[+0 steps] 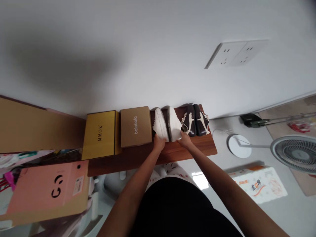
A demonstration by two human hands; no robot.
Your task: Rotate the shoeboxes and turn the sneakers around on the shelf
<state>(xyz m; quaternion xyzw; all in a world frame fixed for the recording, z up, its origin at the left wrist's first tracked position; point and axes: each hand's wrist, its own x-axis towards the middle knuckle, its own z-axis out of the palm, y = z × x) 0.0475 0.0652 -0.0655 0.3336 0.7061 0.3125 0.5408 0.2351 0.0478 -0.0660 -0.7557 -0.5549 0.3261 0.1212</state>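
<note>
Two white shoes stand side by side on a dark wooden shelf (153, 156) against the wall. My left hand (158, 142) grips the heel of the left white shoe (160, 125). My right hand (184, 140) grips the heel of the right white shoe (174, 124). Just to the right of them stands a pair of dark brown shoes (196, 120) with white stripes. A brown "balabala" box (135, 126) sits directly left of the white shoes.
A yellow "MMOK" box (100, 135) is further left on the shelf, beside a large cardboard box (37, 126) and a pink box (46, 191). A white fan (293, 153) and a tissue pack (259, 184) stand on the floor at right. Wall sockets (234, 52) are above.
</note>
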